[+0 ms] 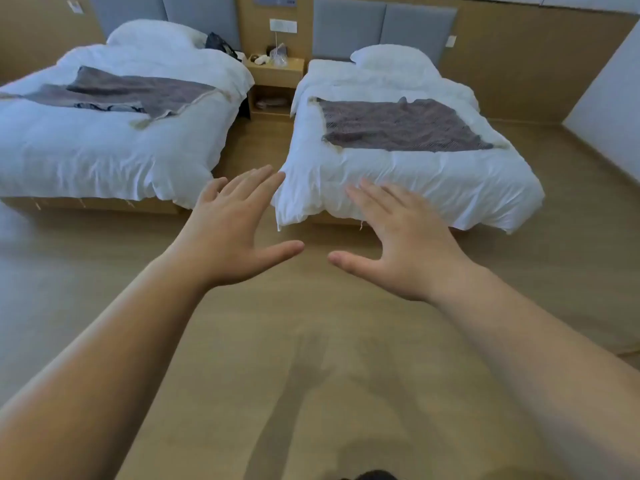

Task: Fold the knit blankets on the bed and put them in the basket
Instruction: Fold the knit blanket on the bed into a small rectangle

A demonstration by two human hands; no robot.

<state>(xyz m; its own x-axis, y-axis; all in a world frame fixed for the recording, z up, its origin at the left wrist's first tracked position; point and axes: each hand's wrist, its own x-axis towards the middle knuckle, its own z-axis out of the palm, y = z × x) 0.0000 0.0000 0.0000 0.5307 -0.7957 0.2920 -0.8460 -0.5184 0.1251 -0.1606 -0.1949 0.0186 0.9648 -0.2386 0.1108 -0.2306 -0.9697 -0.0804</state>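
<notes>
Two white beds stand ahead of me. A grey-brown knit blanket [403, 126] lies spread flat on the right bed [433, 181]. Another grey-brown knit blanket [138, 90] lies rumpled across the left bed [86, 150], partly over a patterned dark-and-white cloth [107, 107]. My left hand [232, 233] and my right hand [398, 244] are stretched out in front of me above the floor, palms down, fingers spread, holding nothing. Both are short of the foot of the beds. No basket is in view.
A wooden nightstand [277, 76] with small items stands between the beds at the wall. A dark bag [220, 45] rests near the left bed's pillow. Wooden floor [311, 358] stretches between me and the beds, with a narrow aisle between them.
</notes>
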